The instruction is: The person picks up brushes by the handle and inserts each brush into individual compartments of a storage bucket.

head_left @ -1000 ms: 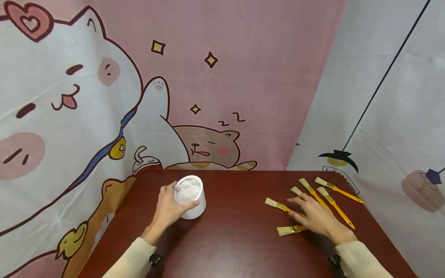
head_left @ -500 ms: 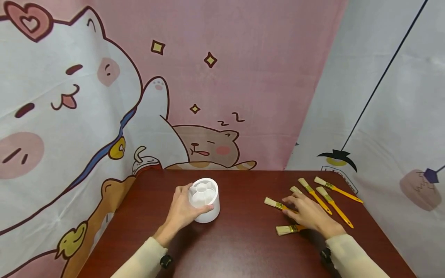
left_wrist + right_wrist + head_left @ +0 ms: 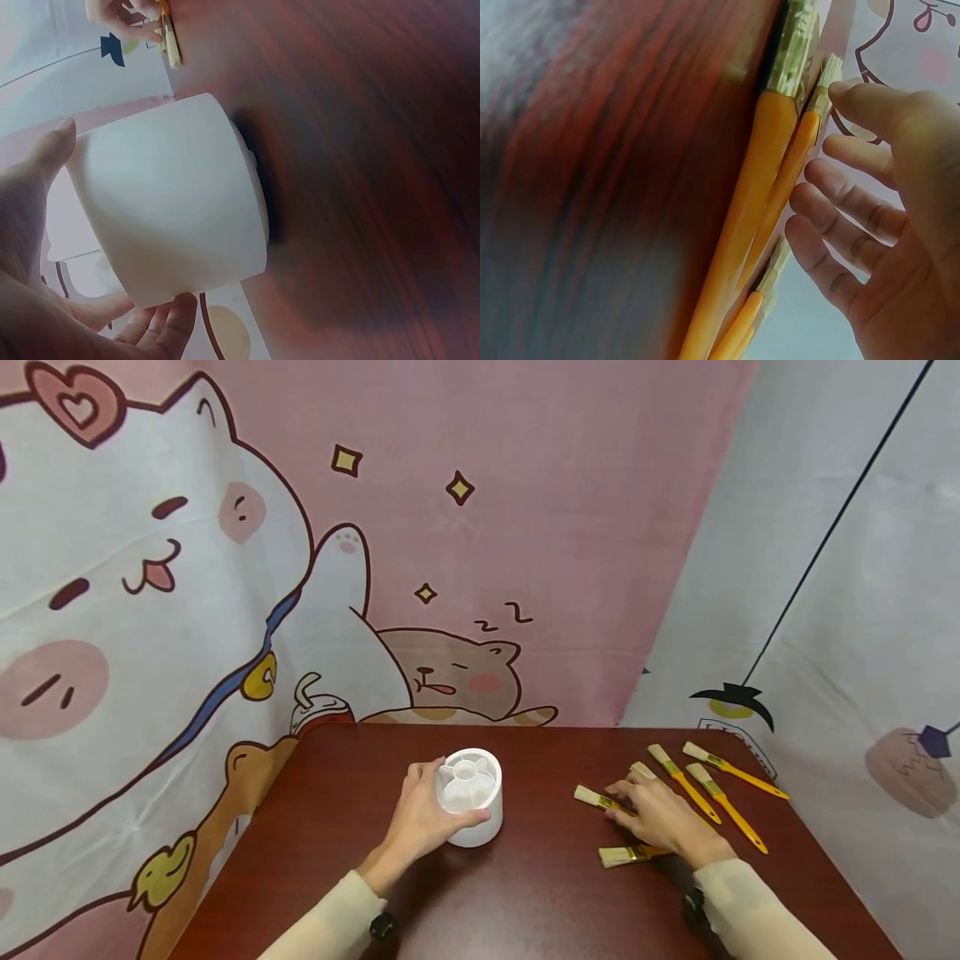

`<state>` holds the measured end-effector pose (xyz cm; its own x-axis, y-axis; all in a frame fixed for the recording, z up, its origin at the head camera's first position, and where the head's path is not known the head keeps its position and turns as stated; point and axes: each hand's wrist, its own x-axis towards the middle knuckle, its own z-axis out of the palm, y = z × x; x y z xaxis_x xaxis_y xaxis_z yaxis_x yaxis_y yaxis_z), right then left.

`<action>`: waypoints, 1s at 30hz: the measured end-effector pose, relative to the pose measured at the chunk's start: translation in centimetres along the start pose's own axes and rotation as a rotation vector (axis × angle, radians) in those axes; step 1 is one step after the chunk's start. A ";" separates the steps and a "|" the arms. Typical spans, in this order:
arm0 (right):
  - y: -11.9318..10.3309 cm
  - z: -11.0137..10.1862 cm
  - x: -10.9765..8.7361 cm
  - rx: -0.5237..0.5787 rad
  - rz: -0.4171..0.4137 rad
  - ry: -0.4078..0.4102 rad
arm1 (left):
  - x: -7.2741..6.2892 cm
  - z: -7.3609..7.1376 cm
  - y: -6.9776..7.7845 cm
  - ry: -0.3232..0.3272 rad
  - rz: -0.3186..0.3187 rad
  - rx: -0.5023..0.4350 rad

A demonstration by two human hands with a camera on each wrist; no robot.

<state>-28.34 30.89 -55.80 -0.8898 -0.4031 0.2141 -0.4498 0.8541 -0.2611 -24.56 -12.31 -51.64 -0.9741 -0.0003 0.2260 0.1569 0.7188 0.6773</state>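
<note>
My left hand [image 3: 422,818] grips a white round holder [image 3: 483,827] by its side, thumb at the front and fingers behind. Petal-shaped compartments around a central ring show inside its top. In the left wrist view the holder [image 3: 172,202] is close to the table, with a dark shadow along its base; I cannot tell whether it touches. On the right, my right hand [image 3: 663,814] hovers with loosely bent fingers over paintbrushes with yellow handles. Nearest are one paintbrush [image 3: 591,797] by the fingertips and another paintbrush [image 3: 621,857] in front, its handle partly under the hand.
Several more paintbrushes lie at the table's right, among them one paintbrush [image 3: 726,810] beside the right hand and one paintbrush [image 3: 735,770] near the right edge. The dark red table [image 3: 525,910] meets a cartoon-printed curtain [image 3: 570,568] at the back.
My left hand has brought the white holder rightward and slightly nearer. My right hand has shifted slightly left over the paintbrushes, which lie as before.
</note>
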 end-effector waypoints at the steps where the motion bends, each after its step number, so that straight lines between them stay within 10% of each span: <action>1: -0.1 0.0 0.0 0.001 -0.001 0.001 | 0.0 0.1 0.1 -0.001 0.002 0.002; 30: -0.9 0.3 1.1 -0.065 -0.022 -0.019 | -1.6 2.5 3.0 -0.083 0.045 -0.071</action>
<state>-28.95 29.57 -55.59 -0.8813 -0.4274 0.2015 -0.4637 0.8642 -0.1952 -22.94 -8.39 -51.73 -0.9756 0.0902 0.2004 0.2087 0.6660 0.7162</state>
